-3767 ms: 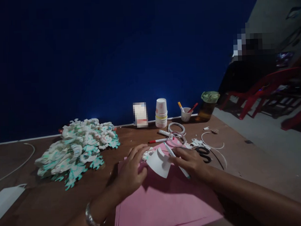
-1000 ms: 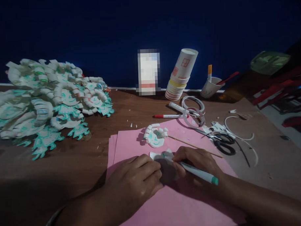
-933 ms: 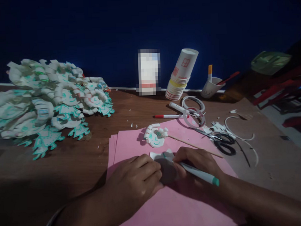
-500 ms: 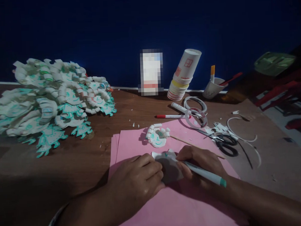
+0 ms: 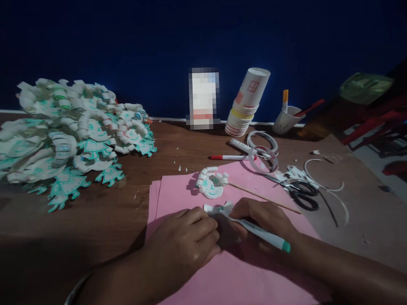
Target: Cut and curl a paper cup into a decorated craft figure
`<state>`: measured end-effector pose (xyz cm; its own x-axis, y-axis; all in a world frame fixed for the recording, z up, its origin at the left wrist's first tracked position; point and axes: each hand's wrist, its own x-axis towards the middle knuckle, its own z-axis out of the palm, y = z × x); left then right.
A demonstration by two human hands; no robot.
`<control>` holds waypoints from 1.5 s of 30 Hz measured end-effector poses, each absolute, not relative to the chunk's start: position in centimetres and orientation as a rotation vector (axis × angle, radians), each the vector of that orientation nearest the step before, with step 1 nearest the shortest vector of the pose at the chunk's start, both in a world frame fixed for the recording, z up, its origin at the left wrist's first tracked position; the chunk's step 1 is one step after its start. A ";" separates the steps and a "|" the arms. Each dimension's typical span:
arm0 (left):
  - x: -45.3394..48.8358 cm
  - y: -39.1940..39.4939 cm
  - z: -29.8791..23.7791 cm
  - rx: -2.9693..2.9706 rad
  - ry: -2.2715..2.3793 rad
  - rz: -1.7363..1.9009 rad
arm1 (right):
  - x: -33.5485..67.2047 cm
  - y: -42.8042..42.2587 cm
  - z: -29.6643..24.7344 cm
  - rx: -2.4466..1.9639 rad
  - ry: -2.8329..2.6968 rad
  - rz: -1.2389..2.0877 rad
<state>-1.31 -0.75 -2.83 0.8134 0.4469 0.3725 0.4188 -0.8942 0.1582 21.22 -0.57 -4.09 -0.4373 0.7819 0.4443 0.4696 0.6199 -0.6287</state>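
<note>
A white marker with a green end (image 5: pixel 269 239) is pinched in my right hand (image 5: pixel 267 214), its tip end pointing to the upper left. That tip meets a small piece of white paper (image 5: pixel 210 208), which bears a few green strokes. My left hand (image 5: pixel 189 239), fingers curled, presses the paper's left side down on the pink sheets (image 5: pixel 235 285). Most of this small piece lies in shadow between the hands. Just beyond it is a paper face (image 5: pixel 212 190) with rolled paper curls and green features. A thin stick (image 5: pixel 258 196) lies by my right hand.
Many similar paper figures (image 5: pixel 96 129) are heaped at the left. Black-handled scissors (image 5: pixel 303 195) lie right among paper scraps, near tape rings (image 5: pixel 264 159) and a red-capped pen (image 5: pixel 227 157). Leaning stacked paper cups (image 5: pixel 248 102) and a cup holding tools (image 5: pixel 285 119) stand at the back.
My right hand and the marker have shifted left, closer to my left hand. The marker's tip has moved across the upper part of the small paper. My left hand stays in place.
</note>
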 end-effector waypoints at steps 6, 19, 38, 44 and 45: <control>-1.3 -0.8 -2.8 2.930 0.709 0.601 | 21.2 -0.3 -3.5 -0.941 -2.154 0.535; -1.3 -0.9 -2.8 2.911 0.731 0.604 | 21.1 -0.2 -3.1 -0.939 -2.211 0.513; -1.3 -0.8 -2.8 2.910 0.734 0.667 | 21.0 -0.5 -3.7 -0.934 -2.133 0.547; -1.4 -0.8 -3.0 2.908 0.722 0.653 | 21.1 -0.4 -2.9 -0.928 -2.175 0.555; -1.4 -0.8 -3.0 2.911 0.728 0.654 | 21.1 -0.4 -2.8 -0.929 -2.175 0.546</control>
